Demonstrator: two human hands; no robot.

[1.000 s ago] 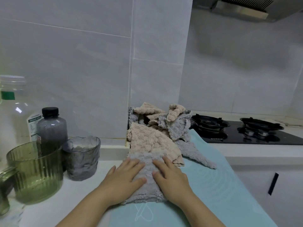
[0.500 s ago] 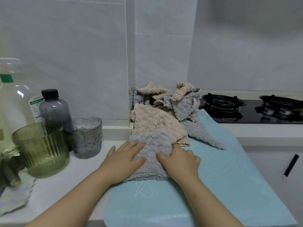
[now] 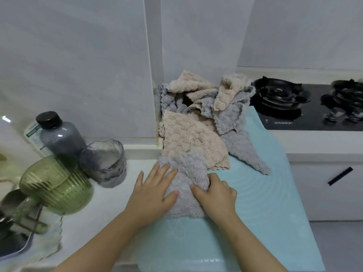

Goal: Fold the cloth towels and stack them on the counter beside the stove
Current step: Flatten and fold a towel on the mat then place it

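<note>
The right edge of a grey towel was gripped by the right hand, whose fingers were curled into a bunched fold of the cloth while the thumb was laid across its top. The left hand was pressed flat on the left part of the same towel, its fingers straight and spread, with nothing held. The grey towel was laid on the near left part of a light blue mat, and its far edge was overlapped by a beige towel spread flat just behind it. Behind that, a loose pile of beige and grey towels was heaped against the corner of the tiled wall. One grey cloth from the pile was trailed out to the right across the mat, ending in a point. The mat was spread over the white counter, and its far right corner was seen just beside a black gas stove, whose two burners were in view. To the left of the hands, a smoky grey glass, a ribbed green cup and a grey bottle with a black cap were grouped close together on the counter.
</note>
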